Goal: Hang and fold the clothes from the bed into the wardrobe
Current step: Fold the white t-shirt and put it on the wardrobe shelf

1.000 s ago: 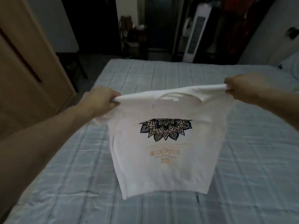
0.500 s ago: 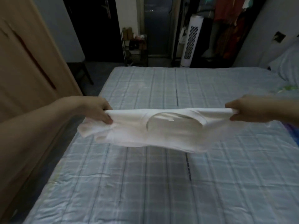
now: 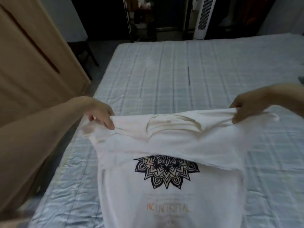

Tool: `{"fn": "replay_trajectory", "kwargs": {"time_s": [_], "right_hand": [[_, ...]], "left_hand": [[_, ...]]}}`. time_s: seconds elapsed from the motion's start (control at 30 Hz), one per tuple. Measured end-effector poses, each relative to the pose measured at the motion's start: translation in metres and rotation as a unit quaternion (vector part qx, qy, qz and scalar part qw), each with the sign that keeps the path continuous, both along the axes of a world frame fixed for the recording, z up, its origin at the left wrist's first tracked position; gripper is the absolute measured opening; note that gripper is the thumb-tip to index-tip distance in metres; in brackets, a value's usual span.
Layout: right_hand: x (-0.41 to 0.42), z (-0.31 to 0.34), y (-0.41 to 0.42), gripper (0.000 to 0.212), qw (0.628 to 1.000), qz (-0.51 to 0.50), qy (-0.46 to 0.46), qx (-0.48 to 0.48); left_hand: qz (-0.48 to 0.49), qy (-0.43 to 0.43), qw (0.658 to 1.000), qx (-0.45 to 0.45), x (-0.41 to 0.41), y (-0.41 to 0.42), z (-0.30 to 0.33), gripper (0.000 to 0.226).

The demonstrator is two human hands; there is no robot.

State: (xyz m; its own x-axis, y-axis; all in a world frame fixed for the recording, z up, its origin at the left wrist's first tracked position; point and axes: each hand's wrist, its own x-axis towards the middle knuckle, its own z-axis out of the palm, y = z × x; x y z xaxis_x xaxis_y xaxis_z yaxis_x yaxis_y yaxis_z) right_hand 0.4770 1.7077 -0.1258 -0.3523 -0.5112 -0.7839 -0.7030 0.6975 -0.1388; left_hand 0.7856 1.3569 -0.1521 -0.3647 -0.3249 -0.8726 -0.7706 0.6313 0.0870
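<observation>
Your left hand [image 3: 100, 113] and right hand [image 3: 246, 106] each pinch 1 shoulder of the white T-shirt [image 3: 172, 162]. Its printed body lies on the checked bed [image 3: 164, 71], beside the wooden wardrobe [image 3: 29, 66].

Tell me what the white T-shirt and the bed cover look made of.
T-shirt: soft matte knit, probably cotton jersey; it drapes and bunches where the hands pinch it. Bed cover: quilted fabric with a slight sheen, stitched lines and crinkles showing; fibre unclear.

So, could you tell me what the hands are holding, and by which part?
Both hold the white T-shirt by its shoulders: left hand at one shoulder, right hand at the other.
</observation>
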Motion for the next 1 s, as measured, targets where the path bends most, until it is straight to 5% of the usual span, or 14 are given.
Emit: {"fn": "replay_trajectory", "kwargs": {"time_s": [0.13, 0.33, 0.57, 0.73, 0.9, 1.0], "right_hand": [[-0.019, -0.103, -0.026, 0.014, 0.983, 0.039, 0.156, -0.087], [-0.081, -0.215, -0.057, 0.019, 0.973, -0.036, 0.190, -0.127], [-0.122, -0.274, -0.090, 0.014, 0.963, -0.068, 0.223, -0.137], [-0.127, -0.289, -0.080, 0.009, 0.957, 0.003, 0.212, -0.200], [-0.091, -0.289, -0.055, 0.024, 0.922, 0.064, 0.264, -0.275], [-0.054, -0.301, -0.028, 0.042, 0.899, 0.130, 0.277, -0.314]], "left_hand": [[-0.108, 0.112, 0.977, -0.147, -0.041, -0.011, -0.096, 0.024], [-0.099, 0.162, 0.962, -0.194, -0.111, -0.049, -0.202, 0.026], [-0.120, 0.179, 0.949, -0.231, -0.169, -0.086, -0.265, 0.025], [-0.119, 0.215, 0.939, -0.242, -0.163, -0.091, -0.278, 0.020], [-0.215, 0.301, 0.890, -0.267, -0.117, -0.072, -0.278, 0.025], [-0.295, 0.365, 0.848, -0.247, -0.076, -0.054, -0.296, 0.054]]}}
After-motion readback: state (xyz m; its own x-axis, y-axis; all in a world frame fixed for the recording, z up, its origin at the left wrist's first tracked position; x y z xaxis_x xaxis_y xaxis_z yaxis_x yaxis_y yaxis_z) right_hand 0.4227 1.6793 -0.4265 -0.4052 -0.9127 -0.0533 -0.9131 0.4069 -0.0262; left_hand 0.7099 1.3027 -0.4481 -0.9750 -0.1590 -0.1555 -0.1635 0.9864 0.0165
